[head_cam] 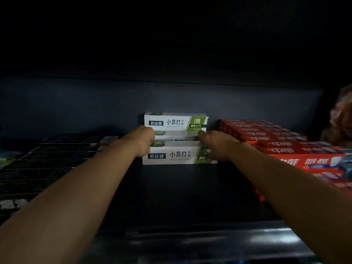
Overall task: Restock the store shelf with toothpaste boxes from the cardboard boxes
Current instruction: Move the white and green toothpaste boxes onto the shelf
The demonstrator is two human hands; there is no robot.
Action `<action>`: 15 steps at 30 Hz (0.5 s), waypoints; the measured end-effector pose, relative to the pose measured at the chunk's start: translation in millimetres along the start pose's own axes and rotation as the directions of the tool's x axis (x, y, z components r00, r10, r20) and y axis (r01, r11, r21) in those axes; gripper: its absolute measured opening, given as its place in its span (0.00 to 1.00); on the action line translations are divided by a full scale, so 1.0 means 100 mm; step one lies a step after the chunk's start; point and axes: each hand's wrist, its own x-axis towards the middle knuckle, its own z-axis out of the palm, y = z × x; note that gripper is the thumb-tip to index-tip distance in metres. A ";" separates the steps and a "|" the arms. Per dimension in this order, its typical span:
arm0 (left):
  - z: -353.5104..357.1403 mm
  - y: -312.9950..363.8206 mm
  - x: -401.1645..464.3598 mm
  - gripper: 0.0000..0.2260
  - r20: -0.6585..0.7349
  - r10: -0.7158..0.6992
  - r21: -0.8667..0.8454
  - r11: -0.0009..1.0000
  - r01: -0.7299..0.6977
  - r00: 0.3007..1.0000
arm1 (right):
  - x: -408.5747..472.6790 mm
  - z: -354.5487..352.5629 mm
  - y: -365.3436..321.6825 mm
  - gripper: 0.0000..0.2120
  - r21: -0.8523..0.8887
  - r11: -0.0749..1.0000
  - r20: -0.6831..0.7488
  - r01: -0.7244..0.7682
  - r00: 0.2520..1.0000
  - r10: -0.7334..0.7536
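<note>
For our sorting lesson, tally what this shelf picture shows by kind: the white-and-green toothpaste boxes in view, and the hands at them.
white-and-green boxes: 3 in view
hands: 2, the left hand and the right hand
Total: 5
The red boxes beside them overlap too much to count.

Head view, looking into a dark shelf bay

One wide-angle camera sits above and behind both outstretched arms, facing forward and slightly down along the shelf (182,197); the left hand (145,139) and right hand (215,144) lie mid-frame, near the back wall, far from the lens
</note>
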 end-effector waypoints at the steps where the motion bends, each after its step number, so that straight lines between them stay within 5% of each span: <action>1: 0.02 -0.01 0.05 0.06 -0.001 -0.005 -0.007 1.000 0.005 1.000 | 0.05 0.01 0.01 0.31 0.000 0.999 0.008 -0.032 0.999 0.032; 3: 0.03 -0.03 0.14 0.02 -0.002 -0.018 -0.036 0.999 0.018 1.000 | 0.15 0.02 0.04 0.30 -0.013 0.997 0.015 -0.077 0.997 0.077; 7: 0.07 -0.08 0.30 0.11 -0.010 -0.020 -0.081 0.997 0.020 1.000 | 0.30 0.05 0.12 0.26 -0.023 0.993 0.035 -0.114 0.993 0.115; 11: 0.11 -0.07 0.38 0.01 -0.014 -0.013 -0.059 0.998 0.012 1.000 | 0.40 0.07 0.14 0.21 -0.028 0.993 0.039 -0.118 0.992 0.119; 15: 0.13 -0.07 0.39 0.13 -0.044 -0.015 -0.053 0.999 0.012 0.999 | 0.43 0.06 0.14 0.18 -0.034 0.992 0.025 -0.124 0.992 0.125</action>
